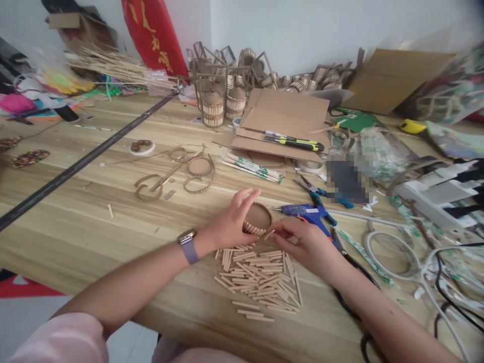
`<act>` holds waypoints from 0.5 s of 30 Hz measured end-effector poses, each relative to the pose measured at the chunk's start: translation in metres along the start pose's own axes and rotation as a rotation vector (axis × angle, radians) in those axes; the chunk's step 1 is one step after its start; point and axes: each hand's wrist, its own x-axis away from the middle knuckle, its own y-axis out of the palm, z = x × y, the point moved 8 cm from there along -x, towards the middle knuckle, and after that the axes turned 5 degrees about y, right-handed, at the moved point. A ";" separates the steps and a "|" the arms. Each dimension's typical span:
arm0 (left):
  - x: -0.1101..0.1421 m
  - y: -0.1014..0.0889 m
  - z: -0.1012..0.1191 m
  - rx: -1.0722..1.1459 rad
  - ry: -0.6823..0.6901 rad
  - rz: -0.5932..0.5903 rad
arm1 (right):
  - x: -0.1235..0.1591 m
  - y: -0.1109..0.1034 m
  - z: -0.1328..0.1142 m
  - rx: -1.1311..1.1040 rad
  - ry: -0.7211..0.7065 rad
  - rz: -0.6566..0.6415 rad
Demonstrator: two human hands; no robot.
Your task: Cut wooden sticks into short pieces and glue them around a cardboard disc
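My left hand is curled around the left side of a small round basket, its thumb along the near edge. Short wooden sticks stand side by side along the basket's wall, and its bottom is brown. At the basket's right, my right hand pinches one short wooden stick between thumb and fingertips, close to the wall. A loose heap of similar wooden sticks lies on the table just below both hands. The blue glue gun rests right behind my right hand, its nozzle pointing at the basket.
Pliers lie beyond the glue gun. Cutters rest on cardboard, with finished stick lanterns behind. Cables and a tape roll crowd the right. A dark strip crosses the table at left.
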 end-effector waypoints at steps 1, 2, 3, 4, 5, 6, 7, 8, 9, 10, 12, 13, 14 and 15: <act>0.000 0.000 0.000 -0.003 0.003 0.000 | 0.000 0.002 0.001 0.001 0.003 0.002; 0.000 0.000 0.001 -0.008 0.007 -0.002 | -0.001 0.004 0.003 0.000 0.007 0.003; 0.000 0.000 0.001 -0.014 0.012 -0.003 | -0.001 0.006 0.004 -0.003 0.010 0.002; -0.001 0.000 0.002 -0.021 0.016 -0.003 | -0.001 0.007 0.006 -0.006 0.011 0.004; -0.001 0.000 0.002 -0.028 0.019 -0.003 | -0.001 0.008 0.006 -0.010 0.009 0.007; -0.001 -0.001 0.003 -0.033 0.019 -0.003 | -0.001 0.009 0.007 -0.015 0.007 0.011; -0.001 -0.001 0.003 -0.035 0.017 -0.003 | -0.001 0.010 0.008 -0.021 0.006 0.016; -0.001 -0.001 0.003 -0.036 0.015 -0.004 | -0.001 0.010 0.008 -0.026 0.007 0.018; -0.001 -0.001 0.003 -0.037 0.014 -0.005 | -0.001 0.010 0.009 -0.028 0.010 0.019; -0.001 -0.001 0.003 -0.039 0.014 -0.006 | -0.001 0.011 0.009 -0.029 0.013 0.019; -0.001 -0.001 0.003 -0.042 0.016 -0.007 | -0.001 0.012 0.009 -0.030 0.017 0.012; -0.001 -0.001 0.004 -0.043 0.015 -0.008 | -0.001 0.012 0.009 -0.030 0.019 0.010; -0.001 -0.002 0.004 -0.043 0.013 -0.009 | -0.001 0.013 0.010 -0.032 0.022 0.009; -0.001 -0.002 0.004 -0.043 0.011 -0.009 | 0.000 0.013 0.010 -0.033 0.026 0.010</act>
